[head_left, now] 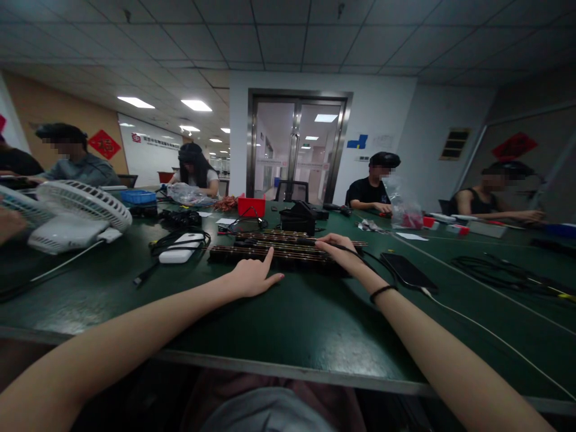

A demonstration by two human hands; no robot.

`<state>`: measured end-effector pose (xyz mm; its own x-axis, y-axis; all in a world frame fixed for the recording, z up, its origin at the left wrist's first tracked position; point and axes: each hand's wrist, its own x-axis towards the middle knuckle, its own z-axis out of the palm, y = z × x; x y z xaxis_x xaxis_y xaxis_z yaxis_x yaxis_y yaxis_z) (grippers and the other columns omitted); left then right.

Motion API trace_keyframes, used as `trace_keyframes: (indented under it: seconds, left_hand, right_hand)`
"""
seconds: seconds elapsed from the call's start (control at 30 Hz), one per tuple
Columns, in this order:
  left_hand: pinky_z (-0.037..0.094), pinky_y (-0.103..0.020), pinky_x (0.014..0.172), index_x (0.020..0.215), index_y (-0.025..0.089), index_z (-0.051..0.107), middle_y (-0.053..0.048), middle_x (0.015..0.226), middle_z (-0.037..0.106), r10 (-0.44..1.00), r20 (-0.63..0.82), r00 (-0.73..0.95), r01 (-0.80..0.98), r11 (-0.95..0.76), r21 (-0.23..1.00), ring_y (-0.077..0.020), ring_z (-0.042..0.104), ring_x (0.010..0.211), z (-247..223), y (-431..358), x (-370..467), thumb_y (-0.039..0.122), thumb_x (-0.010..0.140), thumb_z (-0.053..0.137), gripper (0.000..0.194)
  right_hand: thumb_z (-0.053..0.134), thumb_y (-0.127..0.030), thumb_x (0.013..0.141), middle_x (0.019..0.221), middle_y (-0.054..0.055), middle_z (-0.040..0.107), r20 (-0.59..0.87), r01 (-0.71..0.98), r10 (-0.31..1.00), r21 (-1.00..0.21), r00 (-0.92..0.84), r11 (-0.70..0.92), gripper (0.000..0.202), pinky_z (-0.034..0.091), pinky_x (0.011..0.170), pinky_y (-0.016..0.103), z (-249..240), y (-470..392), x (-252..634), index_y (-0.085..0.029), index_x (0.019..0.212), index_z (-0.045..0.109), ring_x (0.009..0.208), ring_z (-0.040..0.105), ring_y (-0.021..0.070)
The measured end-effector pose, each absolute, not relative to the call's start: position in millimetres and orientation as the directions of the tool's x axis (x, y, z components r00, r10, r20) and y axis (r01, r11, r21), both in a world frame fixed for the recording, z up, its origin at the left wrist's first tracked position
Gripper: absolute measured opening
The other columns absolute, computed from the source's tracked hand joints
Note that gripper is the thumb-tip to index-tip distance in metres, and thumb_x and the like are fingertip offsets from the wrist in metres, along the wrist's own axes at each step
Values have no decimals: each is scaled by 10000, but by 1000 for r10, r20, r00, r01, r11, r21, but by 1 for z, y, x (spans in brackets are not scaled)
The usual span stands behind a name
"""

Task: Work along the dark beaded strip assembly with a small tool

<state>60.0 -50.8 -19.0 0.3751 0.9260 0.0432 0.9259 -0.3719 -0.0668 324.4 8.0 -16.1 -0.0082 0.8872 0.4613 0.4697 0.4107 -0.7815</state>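
Note:
On the green table in front of me lies a dark rack [288,259] with several thin, copper-coloured strips or wires running across it from left to right. My left hand [254,277] is at the rack's front edge. Its index finger points onto the strips, the thumb sticks out to the side, and the other fingers are curled under, with nothing visible in them. In my right hand [339,251] is a black pen-shaped tool [306,241], held in a pinch with its tip pointing left over the strips. A black cable [369,264] trails from it past my wrist.
A white power bank [181,248] with black cables lies left of the rack, near a white fan [83,210]. Rightward is a phone [407,271] on a white cord. Behind the rack are a black device [298,217] and a red bin [251,207]. Several people sit around the table.

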Motion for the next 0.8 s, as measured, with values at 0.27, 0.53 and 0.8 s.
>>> trace_keyframes:
  seconds: [0.27, 0.53, 0.8]
  left_hand:
    - [527, -448, 889, 1621, 37, 99, -246, 1138, 732, 919, 22, 394, 917, -391, -77, -370, 714, 1058, -17, -51, 59, 622, 1024, 295, 859]
    - [524, -429, 883, 1622, 41, 104, -246, 1128, 734, 916, 41, 398, 916, -395, -73, -368, 713, 1064, -20, -49, 58, 642, 1020, 288, 870]
    - [524, -432, 887, 1620, 38, 116, -253, 1150, 727, 915, 43, 401, 915, -398, -71, -374, 706, 1086, -20, -50, 59, 643, 1021, 294, 870]
  right_hand:
    - [642, -471, 770, 786, 20, 732, 521, 481, 832, -788, 190, 384, 240, 501, 865, 389, -12, 10, 335, -249, 678, 638, 868, 670, 250]
    - [652, -470, 785, 680, 0, 707, 446, 345, 870, -866, 211, 361, 298, 556, 811, 397, -24, 25, 337, -268, 616, 512, 786, 721, 250]
    - [672, -504, 770, 701, 1, 709, 448, 395, 879, -846, 163, 358, 294, 563, 793, 394, -25, 22, 333, -264, 643, 560, 803, 719, 252]
